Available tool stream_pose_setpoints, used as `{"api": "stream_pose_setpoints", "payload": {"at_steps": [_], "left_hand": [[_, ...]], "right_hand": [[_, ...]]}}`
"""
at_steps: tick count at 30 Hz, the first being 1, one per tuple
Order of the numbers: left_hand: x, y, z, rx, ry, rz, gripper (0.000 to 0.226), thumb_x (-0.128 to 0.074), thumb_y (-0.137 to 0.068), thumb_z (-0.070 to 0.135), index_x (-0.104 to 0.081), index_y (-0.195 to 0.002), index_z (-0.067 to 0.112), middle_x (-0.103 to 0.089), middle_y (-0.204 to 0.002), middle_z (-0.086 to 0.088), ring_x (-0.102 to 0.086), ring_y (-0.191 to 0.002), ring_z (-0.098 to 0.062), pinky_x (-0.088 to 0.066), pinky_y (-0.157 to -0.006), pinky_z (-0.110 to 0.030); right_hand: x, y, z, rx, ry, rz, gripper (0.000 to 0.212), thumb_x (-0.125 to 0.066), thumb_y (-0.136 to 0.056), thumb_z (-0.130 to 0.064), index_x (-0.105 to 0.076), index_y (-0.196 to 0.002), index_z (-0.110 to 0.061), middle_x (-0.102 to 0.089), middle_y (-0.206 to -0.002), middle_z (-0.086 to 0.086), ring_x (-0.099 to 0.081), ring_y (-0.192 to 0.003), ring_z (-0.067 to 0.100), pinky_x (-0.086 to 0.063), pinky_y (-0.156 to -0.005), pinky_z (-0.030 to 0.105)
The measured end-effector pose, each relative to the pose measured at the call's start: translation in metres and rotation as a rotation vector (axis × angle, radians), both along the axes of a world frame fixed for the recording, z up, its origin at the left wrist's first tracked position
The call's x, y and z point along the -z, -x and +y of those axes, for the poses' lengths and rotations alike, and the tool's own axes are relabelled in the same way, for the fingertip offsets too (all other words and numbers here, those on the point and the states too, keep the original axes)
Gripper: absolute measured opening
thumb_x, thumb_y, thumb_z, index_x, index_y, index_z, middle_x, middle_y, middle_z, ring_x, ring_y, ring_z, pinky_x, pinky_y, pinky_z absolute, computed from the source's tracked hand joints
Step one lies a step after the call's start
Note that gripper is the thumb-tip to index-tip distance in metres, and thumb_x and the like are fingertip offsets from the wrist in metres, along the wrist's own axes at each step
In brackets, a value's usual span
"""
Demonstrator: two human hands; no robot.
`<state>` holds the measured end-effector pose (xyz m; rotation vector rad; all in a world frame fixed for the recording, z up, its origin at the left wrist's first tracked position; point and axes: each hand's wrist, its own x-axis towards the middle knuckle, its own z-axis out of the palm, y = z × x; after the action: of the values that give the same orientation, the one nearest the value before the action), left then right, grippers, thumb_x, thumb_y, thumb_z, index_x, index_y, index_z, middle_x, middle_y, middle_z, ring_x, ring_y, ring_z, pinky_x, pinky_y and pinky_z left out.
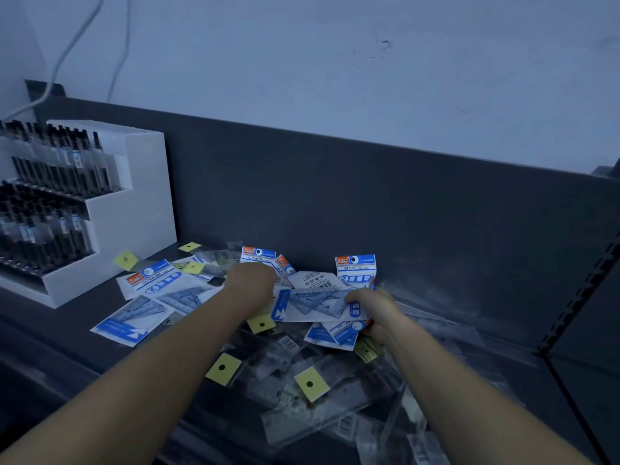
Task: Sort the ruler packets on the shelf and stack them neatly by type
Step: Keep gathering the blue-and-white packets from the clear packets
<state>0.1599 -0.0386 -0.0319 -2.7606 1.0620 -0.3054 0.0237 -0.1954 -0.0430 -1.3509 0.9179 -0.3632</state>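
Note:
A loose heap of ruler packets covers the dark shelf. Blue-and-white "Geometric" packets lie at the left and back of the heap. Clear ruler packets with yellow header tags lie in front. My left hand reaches into the middle of the heap, its fingers hidden among the packets. My right hand grips a bundle of blue-and-white packets at their right end, thumb on top. One blue-and-white packet stands up behind that hand.
A white stepped display of black pens stands at the left of the shelf. A dark back panel runs behind the heap, and a slotted upright closes the shelf at the right. Cables hang on the wall.

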Motion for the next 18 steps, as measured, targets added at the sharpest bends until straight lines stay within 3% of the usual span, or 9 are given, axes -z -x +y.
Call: {"api": "stream_pose_setpoints", "payload": {"at_steps": [2,4,5,7,8,10,14,18], "left_hand": [[-0.001,0.0,-0.001,0.039,-0.053,-0.072,0.011,-0.049,-0.091,0.017,-0.058,-0.086,0.022,-0.066,-0.097,0.002,-0.06,-0.099,-0.018,-0.033,-0.094,-0.034],[-0.002,0.0,0.001,0.027,-0.028,-0.043,0.023,-0.052,-0.091,0.038,-0.052,-0.075,0.023,-0.061,-0.088,0.004,-0.058,-0.101,-0.017,-0.027,-0.1,-0.037],[0.0,0.0,0.002,0.001,-0.026,0.011,0.033,-0.049,-0.09,0.054,-0.056,-0.081,0.024,-0.06,-0.093,0.004,-0.056,-0.105,-0.018,-0.026,-0.102,-0.04],[0.007,-0.003,0.006,-0.062,-0.062,0.113,0.065,-0.035,-0.085,0.075,-0.058,-0.118,0.024,-0.059,-0.12,0.0,-0.051,-0.118,-0.021,-0.026,-0.105,-0.045],[0.012,-0.005,0.007,-0.087,-0.065,0.156,0.077,-0.03,-0.082,0.08,-0.049,-0.133,0.025,-0.054,-0.133,-0.002,-0.047,-0.124,-0.023,-0.027,-0.106,-0.046],[0.015,-0.009,0.011,-0.099,-0.034,0.201,0.088,-0.029,-0.079,0.084,-0.039,-0.143,0.024,-0.045,-0.144,-0.006,-0.039,-0.133,-0.026,-0.029,-0.106,-0.045],[0.006,-0.01,0.008,-0.015,-0.031,0.098,0.074,-0.037,-0.081,0.079,-0.057,-0.125,0.023,-0.049,-0.132,-0.005,-0.039,-0.128,-0.023,-0.027,-0.106,-0.044],[0.008,-0.012,0.006,0.037,0.1,0.298,0.055,-0.051,-0.086,0.063,-0.053,-0.116,0.017,-0.053,-0.122,-0.005,-0.05,-0.113,-0.023,-0.04,-0.094,-0.038]], "right_hand": [[-0.001,0.001,0.001,-0.002,0.001,0.004,0.014,-0.058,-0.083,0.007,-0.058,-0.093,-0.004,-0.068,-0.086,0.018,-0.066,-0.07,0.03,-0.057,-0.065,0.04],[-0.004,0.003,0.002,-0.001,0.004,0.001,0.015,-0.056,-0.084,0.007,-0.058,-0.093,-0.004,-0.068,-0.085,0.017,-0.065,-0.067,0.029,-0.056,-0.061,0.037],[-0.005,0.004,0.002,-0.003,0.004,-0.002,0.014,-0.055,-0.084,0.007,-0.057,-0.092,-0.005,-0.067,-0.082,0.016,-0.065,-0.065,0.028,-0.055,-0.058,0.035],[-0.007,0.006,0.002,-0.002,0.006,-0.002,0.015,-0.054,-0.084,0.006,-0.057,-0.094,-0.005,-0.066,-0.082,0.016,-0.064,-0.063,0.028,-0.054,-0.054,0.033],[-0.008,0.008,0.002,0.0,0.01,-0.001,0.015,-0.054,-0.084,0.006,-0.057,-0.095,-0.005,-0.066,-0.083,0.016,-0.064,-0.063,0.028,-0.054,-0.054,0.033],[-0.009,0.009,0.002,0.005,0.017,-0.003,0.016,-0.053,-0.084,0.006,-0.057,-0.095,-0.004,-0.067,-0.085,0.018,-0.065,-0.064,0.029,-0.054,-0.055,0.033],[-0.012,0.011,0.005,0.029,0.017,-0.035,0.014,-0.053,-0.083,0.007,-0.056,-0.084,-0.007,-0.066,-0.081,0.016,-0.064,-0.064,0.029,-0.053,-0.054,0.033],[-0.011,0.011,0.004,0.095,0.029,-0.124,0.017,-0.051,-0.079,0.007,-0.059,-0.084,-0.007,-0.067,-0.082,0.017,-0.064,-0.068,0.032,-0.056,-0.067,0.041]]}}
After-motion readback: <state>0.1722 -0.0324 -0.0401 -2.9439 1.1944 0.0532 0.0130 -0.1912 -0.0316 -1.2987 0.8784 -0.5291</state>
